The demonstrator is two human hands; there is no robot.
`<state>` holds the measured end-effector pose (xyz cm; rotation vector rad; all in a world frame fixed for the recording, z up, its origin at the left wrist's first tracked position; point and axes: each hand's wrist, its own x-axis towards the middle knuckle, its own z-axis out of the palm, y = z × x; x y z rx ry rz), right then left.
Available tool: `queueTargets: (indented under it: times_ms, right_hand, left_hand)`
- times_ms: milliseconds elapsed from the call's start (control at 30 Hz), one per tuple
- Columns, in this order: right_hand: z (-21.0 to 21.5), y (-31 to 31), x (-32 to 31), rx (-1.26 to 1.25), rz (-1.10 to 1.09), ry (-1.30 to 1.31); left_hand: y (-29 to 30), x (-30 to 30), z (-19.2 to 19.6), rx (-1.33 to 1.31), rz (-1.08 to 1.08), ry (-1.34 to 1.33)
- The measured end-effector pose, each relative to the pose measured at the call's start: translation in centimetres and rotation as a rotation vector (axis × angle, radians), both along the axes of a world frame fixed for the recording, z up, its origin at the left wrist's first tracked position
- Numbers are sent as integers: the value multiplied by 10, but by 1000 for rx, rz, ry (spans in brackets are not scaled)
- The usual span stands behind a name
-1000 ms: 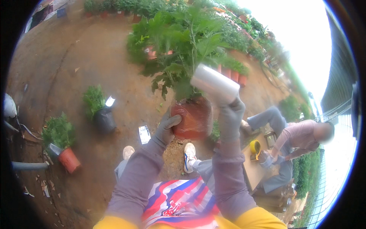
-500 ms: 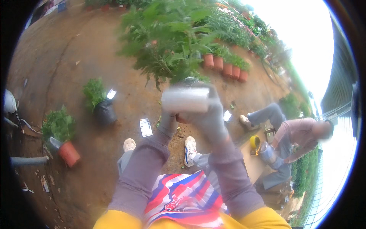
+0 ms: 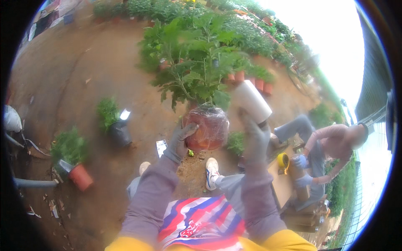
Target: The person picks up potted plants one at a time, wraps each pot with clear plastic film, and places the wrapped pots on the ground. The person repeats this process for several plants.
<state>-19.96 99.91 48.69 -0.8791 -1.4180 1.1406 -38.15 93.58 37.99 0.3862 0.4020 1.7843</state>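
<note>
A leafy green plant (image 3: 197,71) stands upright in a reddish-brown pot (image 3: 208,136), held up in front of me. Clear plastic film wraps the pot's sides and rim. My left hand (image 3: 181,140), gloved in grey, grips the pot at its left side with the thumb across the front. To the right of the pot, my right hand (image 3: 256,138), also gloved and somewhat blurred, is closed around the lower end of a whitish roll of stretch film (image 3: 252,100). The roll tilts up and to the left, apart from the pot.
On the ground at left are a plant in a black pot (image 3: 120,133) and one in a terracotta pot (image 3: 81,177). At right a seated person (image 3: 331,146) in blue gloves works beside a board (image 3: 278,184) and yellow tape (image 3: 283,160). Potted plants line the back.
The film roll has swung from in front of the pot to its right, with my right hand. The pot now shows, gripped by my left hand. The seated person's hands have shifted.
</note>
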Motion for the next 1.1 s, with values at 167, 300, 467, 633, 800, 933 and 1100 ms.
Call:
queueTargets:
  times_ms: [167, 300, 467, 633, 800, 933, 1100]
  right_hand:
    - [42, -34, -33, 197, 76, 94]
    - [54, -13, -22, 54, 212, 254]
    - [36, -20, -27, 154, 144, 33]
    - [48, -11, -32, 544, 139, -413]
    - [15, -82, 6, 79, 242, -245]
    - [-44, -133, 24, -463, 338, -527]
    - [-38, -23, 6, -267, -89, -497]
  left_hand:
    - [-16, 18, 40, -25, 445, 569]
    - [-18, -9, 39, 169, 255, 269]
    - [15, -5, 8, 102, 171, 191]
    - [12, 1, -26, -9, 198, 231]
    - [17, -25, -18, 521, -234, -121]
    - [8, -7, 3, 41, 17, -342]
    - [-15, 9, 16, 58, -88, -158]
